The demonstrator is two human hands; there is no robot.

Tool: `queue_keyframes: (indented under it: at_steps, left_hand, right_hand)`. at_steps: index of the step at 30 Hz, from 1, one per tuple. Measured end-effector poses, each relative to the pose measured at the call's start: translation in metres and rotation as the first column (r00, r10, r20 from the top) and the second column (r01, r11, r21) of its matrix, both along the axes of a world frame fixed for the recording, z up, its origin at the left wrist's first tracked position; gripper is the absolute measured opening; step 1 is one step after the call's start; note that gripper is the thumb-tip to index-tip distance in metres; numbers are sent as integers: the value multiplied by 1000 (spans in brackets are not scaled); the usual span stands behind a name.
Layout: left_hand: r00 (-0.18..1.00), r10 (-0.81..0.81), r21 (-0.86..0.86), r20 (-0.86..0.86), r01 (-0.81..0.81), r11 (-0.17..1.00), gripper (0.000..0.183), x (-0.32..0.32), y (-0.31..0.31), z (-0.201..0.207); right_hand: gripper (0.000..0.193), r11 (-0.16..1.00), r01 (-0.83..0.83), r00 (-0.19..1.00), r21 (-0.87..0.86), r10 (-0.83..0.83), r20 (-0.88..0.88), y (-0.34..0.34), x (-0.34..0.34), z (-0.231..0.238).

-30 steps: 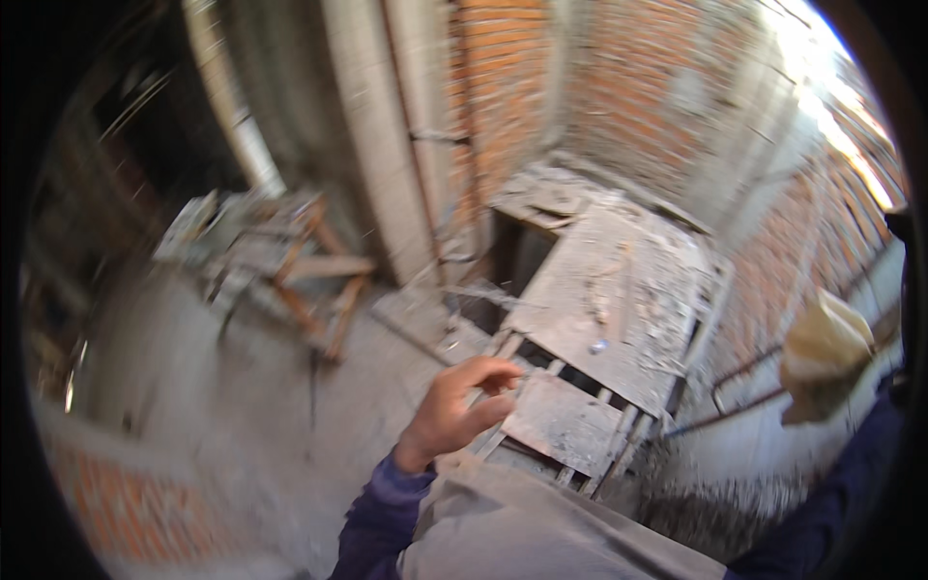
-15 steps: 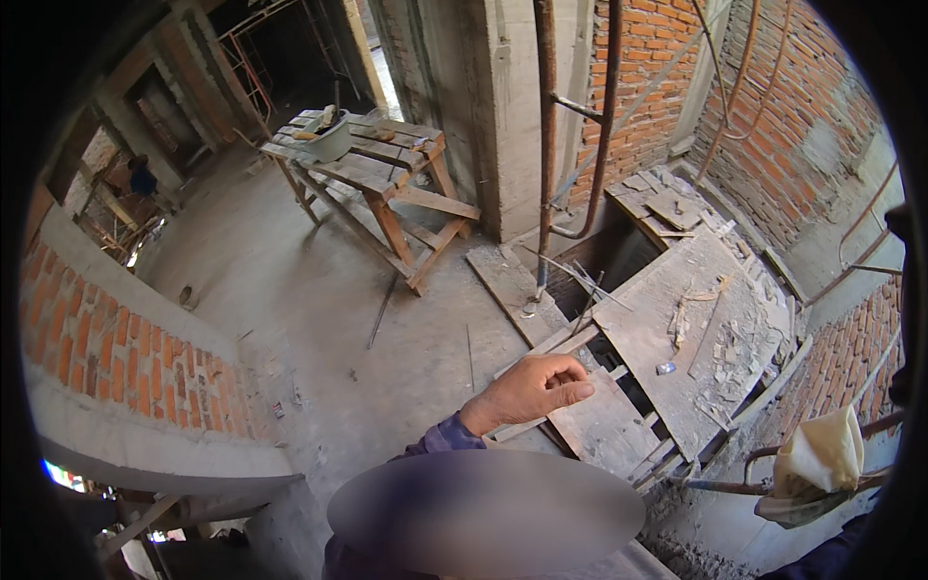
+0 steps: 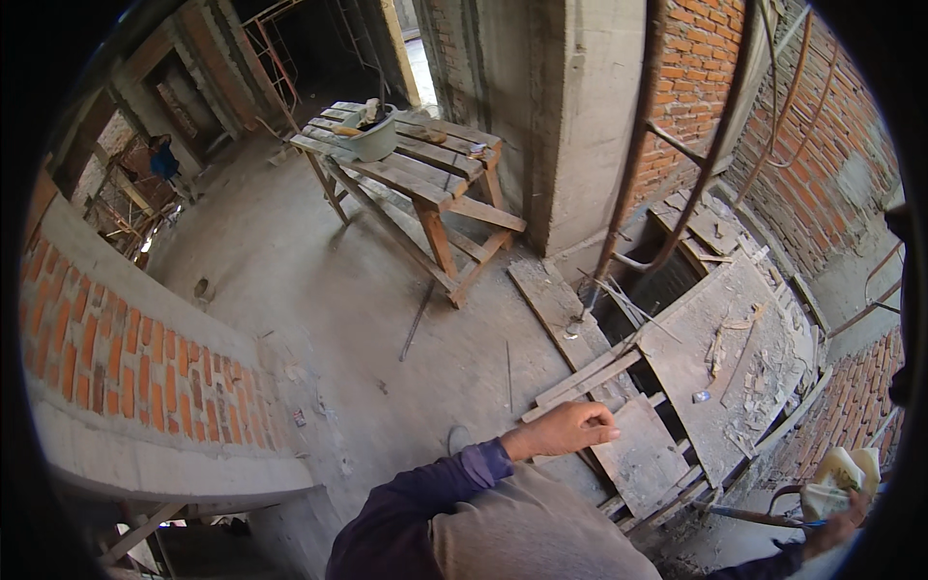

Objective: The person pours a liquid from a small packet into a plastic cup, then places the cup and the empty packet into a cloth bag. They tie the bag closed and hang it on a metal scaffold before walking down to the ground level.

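My left hand (image 3: pixel 564 430), in a dark purple sleeve, reaches across my front with its fingers curled in. Nothing shows in it, and it appears above a dusty board (image 3: pixel 638 454) without visibly holding it. At the lower right edge, my right hand (image 3: pixel 839 527) is partly dark and blurred. It is up against a pale cloth-like piece (image 3: pixel 833 488) that hangs over a metal pipe (image 3: pixel 749 515). Whether its fingers grip the cloth, the pipe or neither is hidden.
A slatted wooden trestle table (image 3: pixel 425 179) bears a grey bucket (image 3: pixel 375 140). A rusty scaffold frame (image 3: pixel 633 145) stands beside a floor opening (image 3: pixel 628 300). Debris covers a large panel (image 3: pixel 730 358). A low brick wall (image 3: pixel 145 367) runs along the left; a person (image 3: pixel 166 164) stands far back.
The view has shifted, so table, scaffold and boards sit farther right. My right hand has come into view beside the pale cloth. My left hand keeps its curled shape.
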State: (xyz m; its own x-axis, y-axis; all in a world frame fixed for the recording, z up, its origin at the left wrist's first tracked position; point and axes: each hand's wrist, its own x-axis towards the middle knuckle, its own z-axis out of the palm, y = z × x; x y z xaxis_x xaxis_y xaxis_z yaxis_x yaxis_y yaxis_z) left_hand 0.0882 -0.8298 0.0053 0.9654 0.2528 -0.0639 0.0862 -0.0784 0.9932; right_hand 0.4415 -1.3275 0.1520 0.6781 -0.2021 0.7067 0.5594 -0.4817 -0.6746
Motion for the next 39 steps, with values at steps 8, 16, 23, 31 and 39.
queue_keyframes:
  at_steps: [8,16,23,31,39]
  left_hand:
    - [948,-186,-409,-259,67,910,87,-104,139,-32]
    - [966,139,-749,-217,-256,611,43,-237,250,-41]
    - [722,653,-851,-228,-473,226,27,-317,305,-50]
    - [456,831,-791,-317,-611,33,21,-348,460,-94]
    - [415,848,-458,-329,-855,241,29,-323,629,-47]
  right_hand:
    - [46,354,-440,-45,825,909,-414,511,-306,-175]
    - [22,46,-452,-552,891,770,-320,707,-417,-141]
    - [23,63,-650,-470,757,750,-465,840,-428,-188]
    - [23,213,-735,-254,643,793,-553,1043,-337,-237]
    - [45,420,-786,97,453,808,-582,1301,-233,-209]
